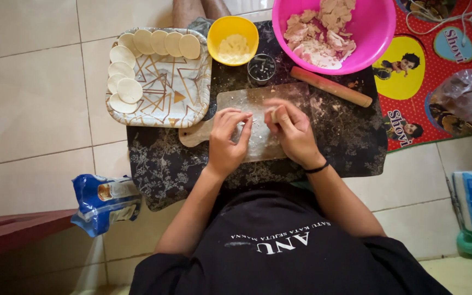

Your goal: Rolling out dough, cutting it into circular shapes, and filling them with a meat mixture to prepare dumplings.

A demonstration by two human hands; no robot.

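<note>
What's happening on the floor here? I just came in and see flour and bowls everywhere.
A person sits on the tiled floor over a floured wooden board on a dark patterned cloth. The left hand and right hand meet over the board, pinching a small piece of dough. Flat dough rounds line a patterned tray. Beyond the board stand a yellow bowl, a pink bowl of pale filling and a rolling pin.

Black short-sleeved shirt with white lettering; thin black band, perhaps elastic, on the right wrist (pixel 317 167).
</note>
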